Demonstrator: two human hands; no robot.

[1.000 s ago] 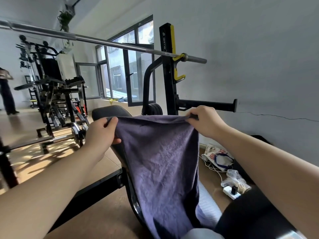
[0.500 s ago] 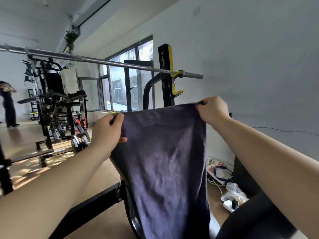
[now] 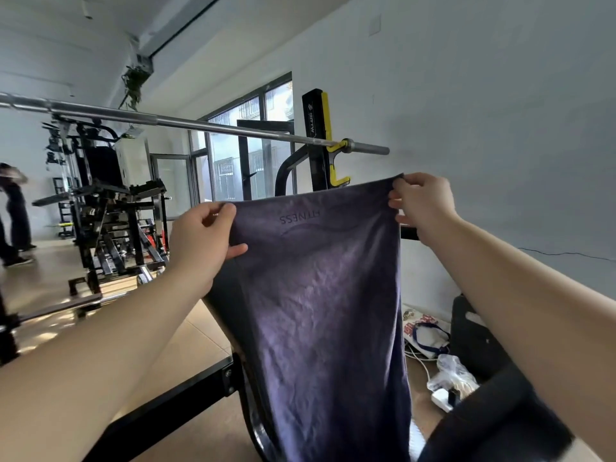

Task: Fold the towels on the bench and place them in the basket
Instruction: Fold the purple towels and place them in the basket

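A dark purple towel hangs stretched out in front of me, with mirrored lettering near its top edge. My left hand pinches its top left corner and my right hand pinches its top right corner, both raised at chest height. The towel hangs down over the black bench, most of which it hides. No basket is in view.
A steel barbell rests across the black and yellow rack just beyond the towel. Gym machines stand at the left, a person beyond them. Bags, cables and a power strip lie on the floor by the right wall.
Both hands have lifted the towel's top edge higher and pulled it taut, so it now hangs flat and hides the bench backrest that showed before.
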